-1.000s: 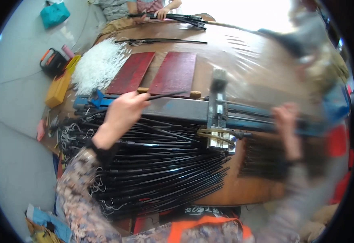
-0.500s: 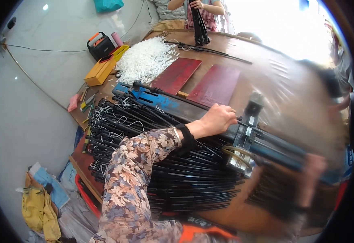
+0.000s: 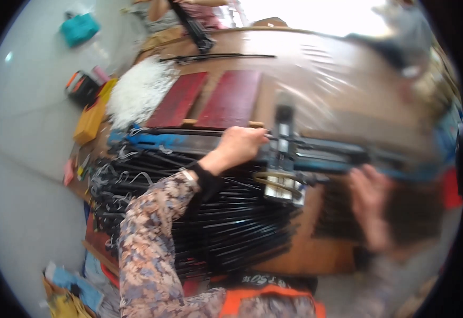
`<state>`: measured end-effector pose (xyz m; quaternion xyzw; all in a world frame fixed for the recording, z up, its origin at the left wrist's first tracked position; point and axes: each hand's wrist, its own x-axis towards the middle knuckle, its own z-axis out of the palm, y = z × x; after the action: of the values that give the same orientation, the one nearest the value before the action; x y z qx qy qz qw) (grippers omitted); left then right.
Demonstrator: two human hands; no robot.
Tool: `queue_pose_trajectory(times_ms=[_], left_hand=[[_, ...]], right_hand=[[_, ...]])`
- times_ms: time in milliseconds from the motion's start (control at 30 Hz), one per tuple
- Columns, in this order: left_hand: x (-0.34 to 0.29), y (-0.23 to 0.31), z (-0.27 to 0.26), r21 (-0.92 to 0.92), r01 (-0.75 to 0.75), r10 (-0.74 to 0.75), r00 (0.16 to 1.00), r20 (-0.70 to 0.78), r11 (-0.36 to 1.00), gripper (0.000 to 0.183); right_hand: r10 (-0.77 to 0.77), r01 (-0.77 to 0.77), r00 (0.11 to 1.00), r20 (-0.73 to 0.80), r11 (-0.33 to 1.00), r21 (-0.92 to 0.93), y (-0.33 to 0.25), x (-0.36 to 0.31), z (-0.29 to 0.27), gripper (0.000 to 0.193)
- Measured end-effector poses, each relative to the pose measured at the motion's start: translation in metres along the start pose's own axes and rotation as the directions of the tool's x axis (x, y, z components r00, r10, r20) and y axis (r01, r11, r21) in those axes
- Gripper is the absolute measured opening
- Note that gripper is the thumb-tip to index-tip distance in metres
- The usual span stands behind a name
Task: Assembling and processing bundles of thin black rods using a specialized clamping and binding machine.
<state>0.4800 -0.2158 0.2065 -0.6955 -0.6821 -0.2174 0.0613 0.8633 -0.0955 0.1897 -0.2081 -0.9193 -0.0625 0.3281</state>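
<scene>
My left hand (image 3: 242, 146) is closed around a thin black rod (image 3: 192, 131) lying along a long blue and grey metal rail (image 3: 178, 142). Its fingertips are just left of an upright metal clamp-like fixture (image 3: 283, 143), which has a curved, tan-coloured handle or hose in front. My right hand (image 3: 370, 193) is smeared by motion, near the right part of the rail; whether it holds anything does not show. Below my left forearm spreads a thick pile of black rods (image 3: 231, 222), with white cord loops (image 3: 109, 185) at their left ends.
Behind the rail are two dark red boards (image 3: 231, 98) and a heap of small white pieces (image 3: 139, 93). A yellow box (image 3: 89, 122) stands at the left edge. Across the table, a person holds a black bundle (image 3: 192, 26). Dark rods (image 3: 380, 217) lie at right.
My view has swung, so the table appears shifted left and turned. My left hand keeps its grip on the rod by the fixture. My right hand has moved in toward the fixture.
</scene>
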Motion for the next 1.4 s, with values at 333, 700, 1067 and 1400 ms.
queue_pose_trajectory(times_ms=[333,700,1067,1400], left_hand=[[0.009,0.014,0.005,-0.103,0.038,-0.034,0.998,0.043,0.994,0.017],[0.017,0.011,0.014,0.138,-0.262,0.279,0.952,-0.122,0.955,0.019],[-0.062,0.041,-0.025,0.363,-0.142,0.056,0.97,0.236,0.921,0.016],[-0.106,0.032,-0.016,0.146,-0.206,0.167,0.956,0.241,0.968,0.015]], right_hand=[[0.03,-0.036,0.999,0.032,0.976,0.215,-0.023,0.014,0.021,0.028],[0.175,-0.409,0.881,0.439,0.749,0.522,-0.02,0.015,0.034,0.038],[0.234,-0.283,0.958,0.166,0.87,0.405,-0.034,-0.073,0.051,0.024],[0.385,-0.69,0.72,0.577,0.484,0.539,-0.032,-0.032,-0.012,0.023]])
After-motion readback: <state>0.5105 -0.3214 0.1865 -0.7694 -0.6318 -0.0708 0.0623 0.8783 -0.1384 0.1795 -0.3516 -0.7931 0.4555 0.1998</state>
